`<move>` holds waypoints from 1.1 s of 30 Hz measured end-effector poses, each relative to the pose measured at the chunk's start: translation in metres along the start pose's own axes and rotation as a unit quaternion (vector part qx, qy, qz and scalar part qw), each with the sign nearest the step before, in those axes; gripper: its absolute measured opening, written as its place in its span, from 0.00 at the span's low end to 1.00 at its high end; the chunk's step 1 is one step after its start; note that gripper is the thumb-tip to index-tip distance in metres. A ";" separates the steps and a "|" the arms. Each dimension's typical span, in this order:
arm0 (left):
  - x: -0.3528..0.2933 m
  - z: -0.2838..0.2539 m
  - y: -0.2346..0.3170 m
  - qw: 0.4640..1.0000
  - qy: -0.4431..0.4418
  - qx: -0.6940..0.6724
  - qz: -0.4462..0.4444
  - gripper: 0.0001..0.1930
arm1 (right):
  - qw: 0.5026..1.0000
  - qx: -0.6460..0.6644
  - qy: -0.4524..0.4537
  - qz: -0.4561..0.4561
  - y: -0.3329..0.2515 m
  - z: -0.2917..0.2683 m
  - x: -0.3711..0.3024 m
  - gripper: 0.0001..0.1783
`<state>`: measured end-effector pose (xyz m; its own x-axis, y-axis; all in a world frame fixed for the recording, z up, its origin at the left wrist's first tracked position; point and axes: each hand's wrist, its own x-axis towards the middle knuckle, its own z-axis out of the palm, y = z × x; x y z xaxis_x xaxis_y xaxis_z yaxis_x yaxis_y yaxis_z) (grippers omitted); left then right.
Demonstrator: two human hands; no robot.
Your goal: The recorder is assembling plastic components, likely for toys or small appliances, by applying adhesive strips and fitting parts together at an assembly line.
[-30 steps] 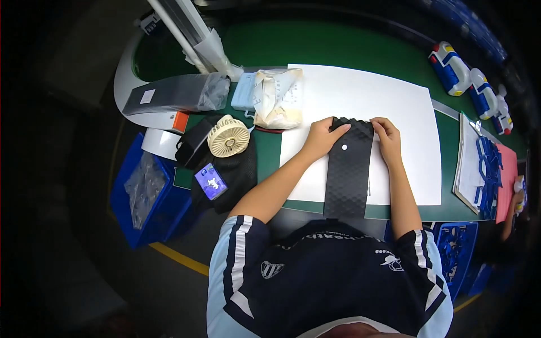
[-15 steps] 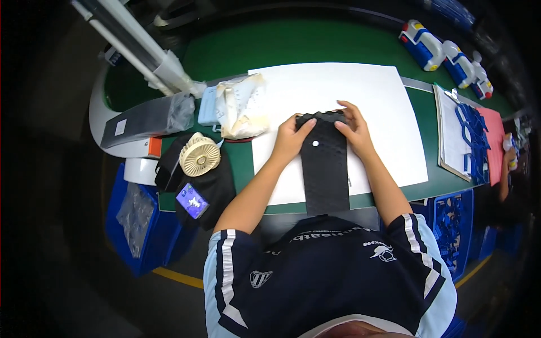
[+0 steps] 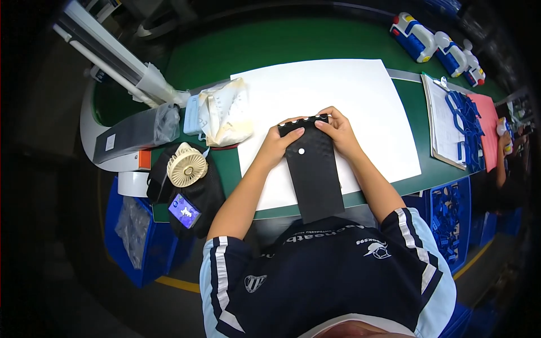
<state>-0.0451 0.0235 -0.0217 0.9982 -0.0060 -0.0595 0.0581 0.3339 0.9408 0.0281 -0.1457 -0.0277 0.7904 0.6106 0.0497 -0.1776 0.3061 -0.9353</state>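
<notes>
I have both hands on the far end of the strip (image 3: 313,169). My left hand (image 3: 280,143) presses its near-left corner flat, my right hand (image 3: 338,130) curls over the top right corner, and the fingers (image 3: 304,120) of both pinch along the far edge. So both are grasping the strip, neither is released.

The likeliest trouble, as I judge it, is the strip sliding. Its near end hangs past the table (image 3: 315,39) edge toward my lap, and that free weight could drag it off the sheet (image 3: 360,96) if my fingers let go together. Uneven pressure from the two hands could also skew it, so that the far edge no longer lies square. A hard pinch might crease that edge.

The strip is long, black and rectangular, with a finely woven or textured face. It looks flexible and lies flat under my palms. A small white dot sits just below my fingers, near the middle, and a row of pale spots runs along the far edge between my fingertips; I cannot tell whether these are holes or studs.

Well left of my fingers sit a fan (image 3: 187,164) and a crumpled bag (image 3: 225,112).
</notes>
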 end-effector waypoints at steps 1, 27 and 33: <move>0.000 0.001 0.000 1.000 -0.001 0.001 -0.001 0.16 | 1.000 0.004 -0.003 0.007 0.000 0.000 0.000 0.10; -0.004 0.008 -0.001 0.992 0.041 -0.094 -0.071 0.15 | 0.989 -0.137 -0.023 0.058 -0.017 -0.011 -0.003 0.13; -0.004 0.007 -0.005 0.995 0.063 -0.058 -0.059 0.16 | 0.985 -0.175 -0.003 0.000 -0.004 -0.007 -0.004 0.15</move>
<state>-0.0496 0.0152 -0.0242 0.9743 0.0640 -0.2162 0.1662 0.4439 0.8805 0.0296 -0.1544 -0.0262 0.7871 0.6146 0.0515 0.0361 0.0375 -0.9986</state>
